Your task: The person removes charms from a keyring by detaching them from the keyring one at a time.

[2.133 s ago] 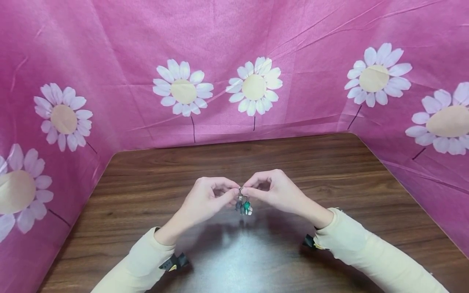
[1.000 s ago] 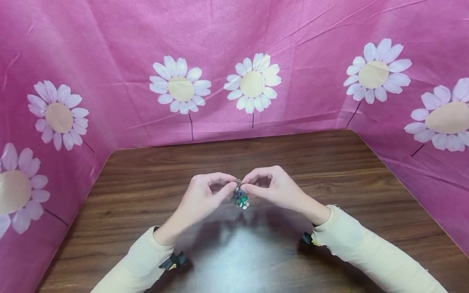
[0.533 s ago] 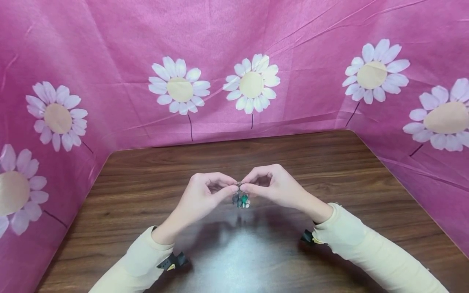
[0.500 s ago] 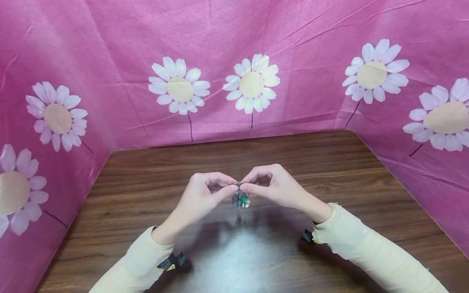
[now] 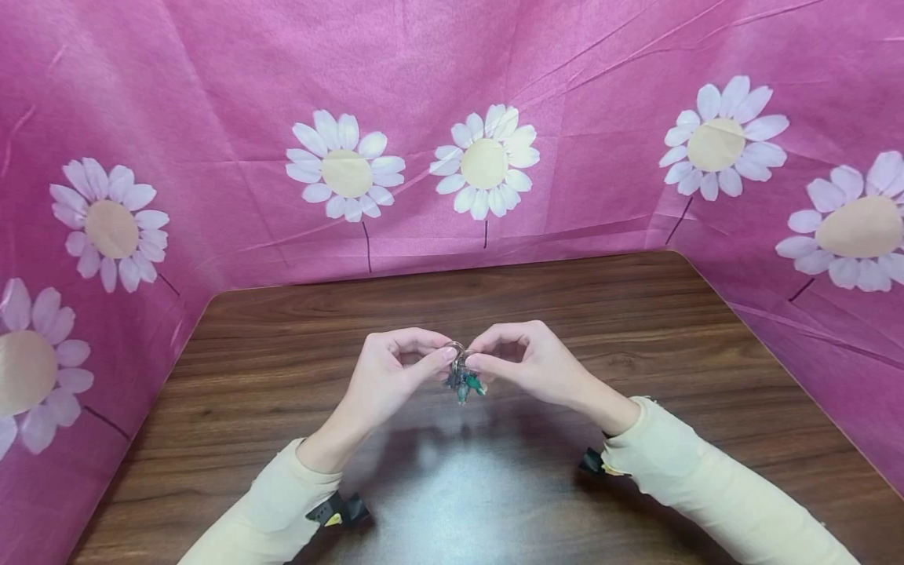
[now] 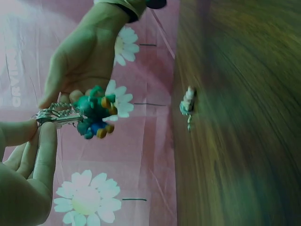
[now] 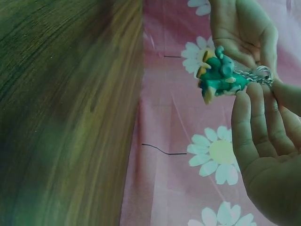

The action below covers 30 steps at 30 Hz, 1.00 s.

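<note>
Both hands meet above the wooden table, at a metal key ring (image 5: pixel 457 348) with several small figurine charms hanging from it. My left hand (image 5: pixel 391 373) pinches the ring's left side between thumb and fingertips. From the right, my right hand (image 5: pixel 530 359) pinches at the ring and the short chains, thumb against forefinger. Green figurine charms (image 6: pixel 95 110) with yellow feet dangle below, one with a blue patch; in the right wrist view a green charm (image 7: pixel 218 75) hangs off silver chains (image 7: pixel 258 74). Fingertips hide part of the ring.
A small pale figurine (image 6: pixel 188 101) with a short chain lies on the table (image 6: pixel 235 155) in the left wrist view. Pink cloth (image 5: pixel 600 149) printed with white daisies walls the table's back and sides. Black wrist straps (image 5: pixel 339 510) sit at the cream sleeves (image 5: pixel 275 502).
The ring has turned so its loop shows more between the hands. The charms have swung, spreading apart. My left hand has tilted and shifted slightly; the right hand dipped a little.
</note>
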{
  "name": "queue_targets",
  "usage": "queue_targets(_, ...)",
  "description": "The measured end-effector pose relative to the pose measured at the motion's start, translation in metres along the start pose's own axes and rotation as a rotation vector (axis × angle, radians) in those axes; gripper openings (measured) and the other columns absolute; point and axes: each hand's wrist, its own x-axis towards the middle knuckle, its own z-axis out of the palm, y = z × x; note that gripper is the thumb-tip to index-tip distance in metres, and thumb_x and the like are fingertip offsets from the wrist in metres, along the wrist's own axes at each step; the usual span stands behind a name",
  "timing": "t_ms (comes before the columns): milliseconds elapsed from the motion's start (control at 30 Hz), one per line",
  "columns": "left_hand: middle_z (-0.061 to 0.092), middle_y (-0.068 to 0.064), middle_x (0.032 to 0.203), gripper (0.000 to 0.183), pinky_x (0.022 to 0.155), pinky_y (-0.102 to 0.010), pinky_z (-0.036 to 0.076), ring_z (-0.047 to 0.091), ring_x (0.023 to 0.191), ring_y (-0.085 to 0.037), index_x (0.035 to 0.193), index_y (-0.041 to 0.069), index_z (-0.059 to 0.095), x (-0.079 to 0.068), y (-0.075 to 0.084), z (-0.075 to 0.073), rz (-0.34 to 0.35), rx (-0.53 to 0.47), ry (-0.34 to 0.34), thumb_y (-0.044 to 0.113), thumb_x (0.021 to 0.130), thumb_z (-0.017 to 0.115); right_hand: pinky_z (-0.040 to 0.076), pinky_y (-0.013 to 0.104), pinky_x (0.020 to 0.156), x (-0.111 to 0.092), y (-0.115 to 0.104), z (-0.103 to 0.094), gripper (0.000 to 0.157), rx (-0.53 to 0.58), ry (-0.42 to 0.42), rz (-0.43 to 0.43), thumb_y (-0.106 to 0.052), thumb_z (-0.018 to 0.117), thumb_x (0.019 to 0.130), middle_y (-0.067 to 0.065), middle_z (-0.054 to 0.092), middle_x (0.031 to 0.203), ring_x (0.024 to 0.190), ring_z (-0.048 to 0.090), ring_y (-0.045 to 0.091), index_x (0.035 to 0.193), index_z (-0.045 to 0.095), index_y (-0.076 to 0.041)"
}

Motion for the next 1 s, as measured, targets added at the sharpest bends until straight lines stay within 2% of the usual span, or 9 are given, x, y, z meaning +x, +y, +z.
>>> queue_targets(67, 0.076, -0.013, 0.090, 0.017, 0.073, -0.046, 0.063, 0.075, 0.076, -0.027, 0.103, -0.003, 0.075, -0.0004, -0.0009, -0.0009, -0.006, 0.031, -0.012, 0.008, 0.090, 0.077, 0.062, 0.041, 0.065, -0.0002, -0.0015, -0.0007, 0.007, 0.003, -0.006, -0.001, -0.004, 0.073, 0.093, 0.010, 0.074, 0.089, 0.072, 0.070, 0.025, 0.099, 0.076, -0.006)
queue_targets(133, 0.077, -0.007, 0.090, 0.017, 0.071, -0.042, 0.063, 0.075, 0.077, -0.028, 0.104, 0.003, 0.076, -0.0011, -0.0016, -0.0020, 0.016, 0.108, -0.030, 0.013, 0.090, 0.079, 0.062, 0.042, 0.066, 0.0000, -0.0034, -0.0020, 0.007, -0.005, -0.006, -0.001, -0.005, 0.073, 0.093, 0.012, 0.074, 0.090, 0.073, 0.071, 0.024, 0.099, 0.076, -0.008)
queue_targets(200, 0.077, -0.002, 0.091, 0.017, 0.068, -0.037, 0.063, 0.075, 0.076, -0.025, 0.105, 0.008, 0.077, -0.0017, -0.0025, -0.0029, 0.081, 0.203, -0.048, 0.016, 0.090, 0.080, 0.062, 0.043, 0.067, 0.0005, -0.0052, -0.0033, 0.006, -0.001, -0.010, 0.006, -0.006, 0.073, 0.094, 0.012, 0.074, 0.089, 0.073, 0.071, 0.025, 0.099, 0.076, -0.009)
queue_targets(300, 0.076, 0.006, 0.093, 0.016, 0.062, -0.029, 0.061, 0.072, 0.072, -0.014, 0.105, 0.013, 0.079, -0.0016, -0.0025, -0.0040, 0.236, 0.363, -0.051, 0.019, 0.090, 0.080, 0.062, 0.038, 0.064, 0.0008, -0.0077, -0.0054, 0.007, -0.021, -0.020, 0.019, -0.007, 0.074, 0.094, 0.009, 0.074, 0.087, 0.070, 0.070, 0.024, 0.099, 0.077, -0.011)
queue_targets(367, 0.076, 0.008, 0.092, 0.013, 0.059, -0.027, 0.059, 0.069, 0.069, -0.008, 0.103, 0.013, 0.080, -0.0011, -0.0020, -0.0043, 0.313, 0.421, -0.047, 0.018, 0.090, 0.080, 0.061, 0.037, 0.064, 0.0010, -0.0089, -0.0062, 0.007, -0.031, -0.026, 0.028, -0.008, 0.074, 0.094, 0.007, 0.074, 0.086, 0.069, 0.070, 0.024, 0.099, 0.077, -0.012)
queue_targets(433, 0.076, 0.010, 0.089, 0.010, 0.055, -0.027, 0.058, 0.067, 0.065, -0.005, 0.100, 0.015, 0.081, -0.0008, -0.0003, -0.0042, 0.340, 0.443, -0.049, 0.017, 0.090, 0.080, 0.061, 0.037, 0.063, 0.0010, -0.0100, -0.0065, 0.007, -0.045, -0.024, 0.034, -0.009, 0.074, 0.094, 0.005, 0.075, 0.086, 0.069, 0.070, 0.024, 0.099, 0.077, -0.013)
queue_targets(700, 0.076, 0.010, 0.084, 0.006, 0.053, -0.029, 0.055, 0.067, 0.063, -0.013, 0.098, 0.022, 0.080, -0.0023, 0.0042, -0.0045, 0.195, 0.361, -0.072, 0.022, 0.094, 0.076, 0.063, 0.041, 0.067, 0.0014, -0.0089, -0.0075, 0.007, -0.046, -0.020, 0.028, -0.007, 0.073, 0.094, 0.006, 0.075, 0.089, 0.071, 0.071, 0.029, 0.100, 0.077, -0.008)
queue_targets(867, 0.076, 0.008, 0.087, 0.008, 0.055, -0.029, 0.056, 0.068, 0.064, -0.018, 0.098, 0.019, 0.081, -0.0019, 0.0054, -0.0047, 0.182, 0.372, -0.062, 0.023, 0.093, 0.077, 0.063, 0.044, 0.068, 0.0014, -0.0079, -0.0080, 0.007, -0.034, -0.022, 0.025, -0.006, 0.073, 0.094, 0.008, 0.075, 0.088, 0.072, 0.071, 0.029, 0.100, 0.077, -0.007)
queue_targets(1000, 0.077, -0.003, 0.088, 0.010, 0.065, -0.035, 0.063, 0.072, 0.072, -0.022, 0.099, 0.009, 0.080, -0.0011, 0.0055, -0.0048, 0.126, 0.204, -0.106, 0.016, 0.094, 0.076, 0.062, 0.039, 0.065, 0.0008, -0.0064, -0.0089, 0.007, -0.051, -0.005, 0.013, -0.007, 0.073, 0.094, 0.006, 0.074, 0.086, 0.069, 0.069, 0.025, 0.100, 0.077, -0.009)
